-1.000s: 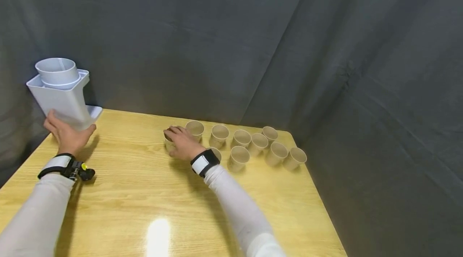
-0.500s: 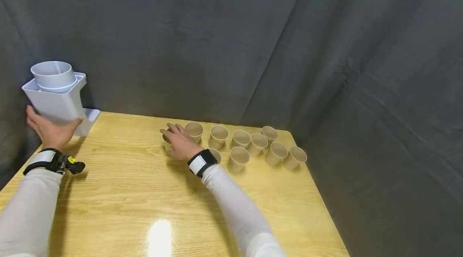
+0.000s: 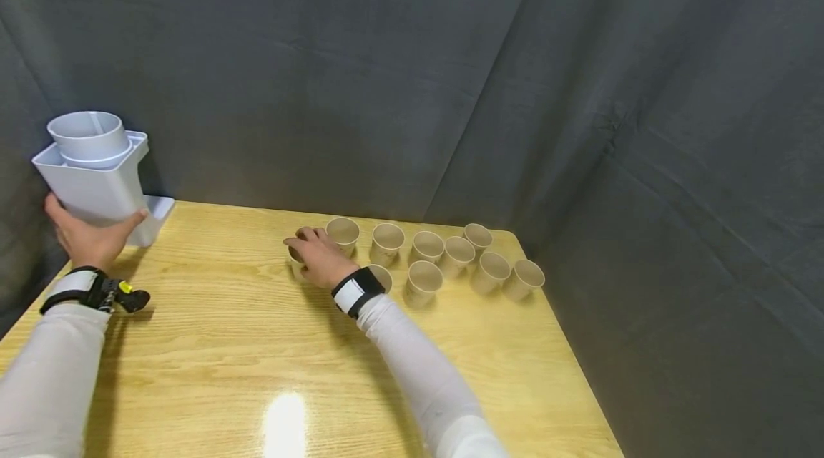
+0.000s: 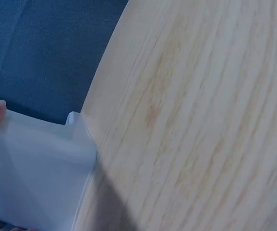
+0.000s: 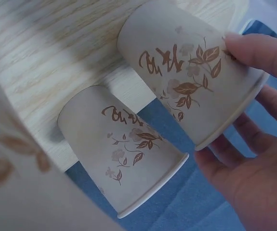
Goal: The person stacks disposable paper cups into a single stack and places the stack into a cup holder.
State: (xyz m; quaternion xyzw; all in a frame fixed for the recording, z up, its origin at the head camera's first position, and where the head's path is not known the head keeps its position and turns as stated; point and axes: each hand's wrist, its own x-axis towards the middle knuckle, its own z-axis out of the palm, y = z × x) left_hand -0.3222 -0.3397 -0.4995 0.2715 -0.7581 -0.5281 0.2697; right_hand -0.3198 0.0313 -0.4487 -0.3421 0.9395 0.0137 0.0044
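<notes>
By the left hand (image 3: 94, 237) a white holder (image 3: 96, 189) is gripped, by the right hand (image 3: 324, 259) a paper cup (image 5: 177, 82); gentle handling seems needed next.

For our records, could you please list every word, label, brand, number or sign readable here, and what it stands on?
Held cup: brown brush-style characters, too stylised to read with certainty.
Neighbouring cup: similar characters, also unreadable.
Remaining cups: any lettering too small, blurred or hidden.
White container: no lettering visible.

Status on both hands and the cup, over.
Left hand grips white holder. Right hand holds printed paper cup, upright. Possibly in the way: neighbouring cup, close beside it.
</notes>
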